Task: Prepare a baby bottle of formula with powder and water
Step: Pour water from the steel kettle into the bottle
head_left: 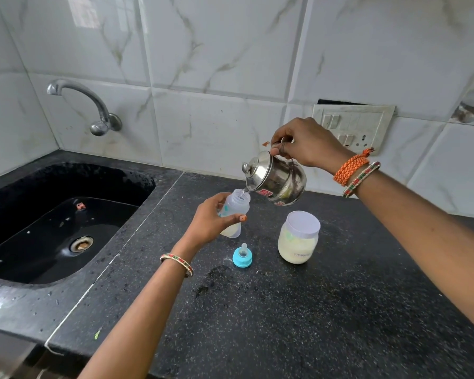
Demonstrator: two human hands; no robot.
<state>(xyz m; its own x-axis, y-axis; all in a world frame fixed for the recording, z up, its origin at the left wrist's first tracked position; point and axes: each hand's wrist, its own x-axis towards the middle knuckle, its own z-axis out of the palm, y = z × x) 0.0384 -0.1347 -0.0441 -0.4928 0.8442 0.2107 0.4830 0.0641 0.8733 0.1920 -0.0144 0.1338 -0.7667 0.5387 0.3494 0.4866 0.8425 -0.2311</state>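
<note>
Head view, frame centre: the left hand (212, 218) wraps the light, tippable plastic bottle (234, 213) mid-body while the right hand (303, 144) grips the heavier, slick steel kettle (275, 179) by its top handle.

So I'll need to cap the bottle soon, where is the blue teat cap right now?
In the head view the blue teat cap stands on the black counter, just below the bottle and left of the powder jar.
</note>
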